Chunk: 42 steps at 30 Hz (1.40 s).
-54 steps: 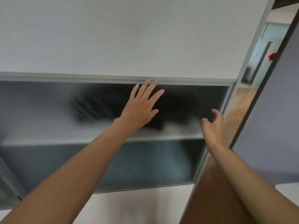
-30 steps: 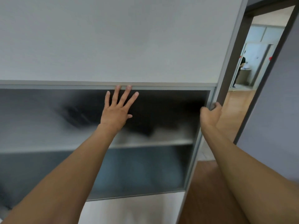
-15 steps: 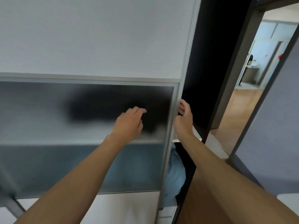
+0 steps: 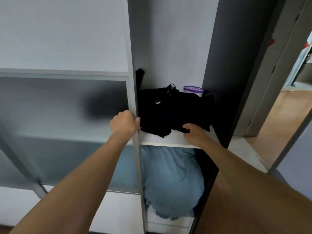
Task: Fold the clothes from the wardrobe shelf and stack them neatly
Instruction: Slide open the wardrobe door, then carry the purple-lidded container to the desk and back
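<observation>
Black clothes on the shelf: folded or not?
Not folded: the black clothes lie crumpled in a heap on the shelf.

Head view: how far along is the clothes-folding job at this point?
Done: the sliding door stands open, baring the shelf. In hand: left hand grips the door's edge; right hand meets the black clothes, its grip unclear. Left: all of it, nothing is pulled out, folded or stacked.

Wooden floor (image 4: 278,119) runs through an open doorway (image 4: 302,68) at right.
</observation>
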Each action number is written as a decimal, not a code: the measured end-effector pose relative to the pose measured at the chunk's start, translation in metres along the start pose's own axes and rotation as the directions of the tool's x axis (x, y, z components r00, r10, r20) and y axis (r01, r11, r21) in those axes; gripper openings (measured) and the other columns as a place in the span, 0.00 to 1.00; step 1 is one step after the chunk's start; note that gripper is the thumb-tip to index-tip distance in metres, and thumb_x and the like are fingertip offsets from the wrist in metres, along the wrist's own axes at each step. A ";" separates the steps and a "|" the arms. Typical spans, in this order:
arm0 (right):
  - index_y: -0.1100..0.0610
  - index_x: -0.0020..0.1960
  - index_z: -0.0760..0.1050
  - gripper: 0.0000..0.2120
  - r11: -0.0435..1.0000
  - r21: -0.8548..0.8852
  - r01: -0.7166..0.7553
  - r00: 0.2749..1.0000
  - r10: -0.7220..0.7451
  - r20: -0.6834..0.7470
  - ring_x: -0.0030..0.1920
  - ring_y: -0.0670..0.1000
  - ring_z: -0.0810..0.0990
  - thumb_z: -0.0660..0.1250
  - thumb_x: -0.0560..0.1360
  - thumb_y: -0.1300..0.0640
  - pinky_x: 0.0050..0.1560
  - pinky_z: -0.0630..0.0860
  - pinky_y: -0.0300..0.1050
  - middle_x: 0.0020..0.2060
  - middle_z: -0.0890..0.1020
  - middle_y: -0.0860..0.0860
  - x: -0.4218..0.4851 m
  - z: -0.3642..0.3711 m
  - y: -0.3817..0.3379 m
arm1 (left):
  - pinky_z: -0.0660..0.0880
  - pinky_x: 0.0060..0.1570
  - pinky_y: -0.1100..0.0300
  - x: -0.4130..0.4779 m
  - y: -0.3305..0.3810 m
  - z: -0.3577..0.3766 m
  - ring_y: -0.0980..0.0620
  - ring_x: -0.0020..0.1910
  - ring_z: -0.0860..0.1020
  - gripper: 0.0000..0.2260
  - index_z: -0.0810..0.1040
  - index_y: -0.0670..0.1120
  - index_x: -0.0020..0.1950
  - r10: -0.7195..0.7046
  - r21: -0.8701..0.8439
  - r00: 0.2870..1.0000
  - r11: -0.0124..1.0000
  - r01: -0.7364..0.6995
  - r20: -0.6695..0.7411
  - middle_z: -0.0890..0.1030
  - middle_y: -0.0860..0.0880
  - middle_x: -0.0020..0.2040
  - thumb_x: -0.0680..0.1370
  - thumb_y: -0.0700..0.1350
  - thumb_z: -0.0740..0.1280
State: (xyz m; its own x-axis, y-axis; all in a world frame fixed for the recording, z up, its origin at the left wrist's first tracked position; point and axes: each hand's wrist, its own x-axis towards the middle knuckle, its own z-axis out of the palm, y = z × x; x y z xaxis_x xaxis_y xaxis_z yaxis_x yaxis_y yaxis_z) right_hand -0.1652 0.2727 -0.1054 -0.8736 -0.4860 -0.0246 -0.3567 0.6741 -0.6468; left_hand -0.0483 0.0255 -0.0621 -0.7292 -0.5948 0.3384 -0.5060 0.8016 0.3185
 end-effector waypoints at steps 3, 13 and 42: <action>0.63 0.76 0.64 0.24 0.993 -0.056 -0.103 0.994 0.105 0.038 0.70 0.58 0.70 0.60 0.80 0.61 0.71 0.67 0.49 0.73 0.69 0.59 0.008 0.006 0.023 | 0.70 0.41 0.52 0.000 -0.017 -0.001 0.35 0.49 0.79 0.16 0.81 0.44 0.46 -0.076 -0.017 0.997 0.997 0.076 -0.030 0.82 0.41 0.47 0.80 0.56 0.65; 0.54 0.73 0.70 0.25 0.971 -0.226 -0.072 0.997 0.079 0.022 0.68 0.58 0.72 0.64 0.76 0.59 0.69 0.70 0.51 0.70 0.72 0.56 0.009 0.025 0.037 | 0.68 0.48 0.47 -0.015 -0.057 0.017 0.32 0.56 0.77 0.19 0.61 0.41 0.63 -0.398 -0.288 0.917 0.874 0.391 0.038 0.71 0.39 0.63 0.76 0.40 0.66; 0.54 0.64 0.78 0.20 0.970 -0.228 0.087 0.889 -0.179 -0.422 0.65 0.60 0.76 0.68 0.74 0.51 0.67 0.71 0.58 0.63 0.80 0.57 0.153 -0.080 -0.015 | 0.68 0.70 0.50 0.137 0.100 0.069 0.47 0.66 0.74 0.20 0.71 0.45 0.71 0.449 -0.488 0.890 0.759 -0.430 -0.085 0.75 0.46 0.68 0.79 0.39 0.64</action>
State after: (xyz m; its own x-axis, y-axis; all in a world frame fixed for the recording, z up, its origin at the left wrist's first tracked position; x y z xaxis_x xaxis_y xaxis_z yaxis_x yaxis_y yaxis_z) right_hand -0.3201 0.2328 -0.0382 -0.8521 -0.3182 0.4155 -0.4977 0.7382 -0.4553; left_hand -0.2308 0.0287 -0.0452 -0.8366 -0.1744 0.5193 0.1543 0.8346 0.5288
